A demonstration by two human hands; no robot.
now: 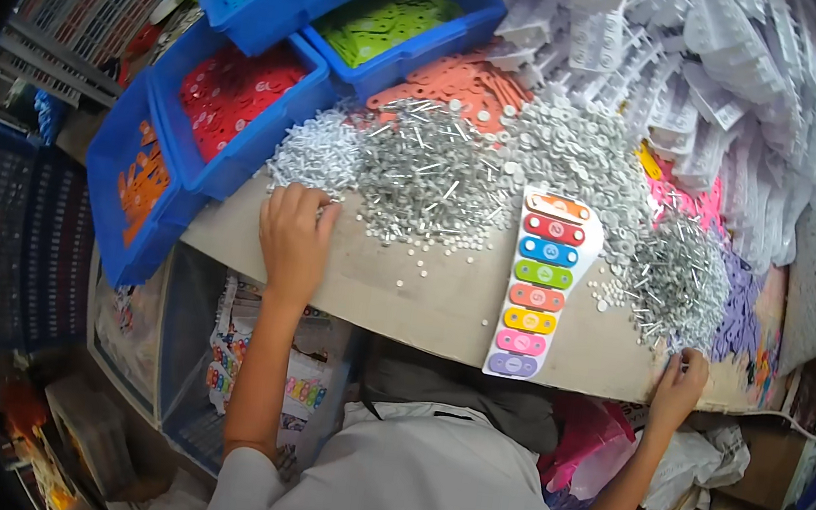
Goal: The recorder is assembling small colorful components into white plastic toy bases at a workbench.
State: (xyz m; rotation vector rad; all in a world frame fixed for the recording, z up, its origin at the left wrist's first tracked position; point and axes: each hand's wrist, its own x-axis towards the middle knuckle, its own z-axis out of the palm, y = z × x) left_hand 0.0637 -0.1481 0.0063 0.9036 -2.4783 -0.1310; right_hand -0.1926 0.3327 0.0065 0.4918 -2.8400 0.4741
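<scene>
A toy xylophone (536,298) lies upright before me on the table: a white base with a column of coloured bars, small round pieces at the bar ends. My left hand (295,240) rests at the near edge of a heap of tiny white pieces (317,152), fingers bent together; what they grip, if anything, is hidden. At the right table edge my right hand (680,387) is closed in a pinch beside a heap of small metal pins (679,281). Whatever it holds is too small to make out.
Blue bins (321,64) with coloured bars stand at the far left. Metal pins (427,172) and grey-white round pieces (580,154) lie heaped in the middle. White xylophone bases (753,53) are stacked at the back right. Purple bars (739,308) lie at the right.
</scene>
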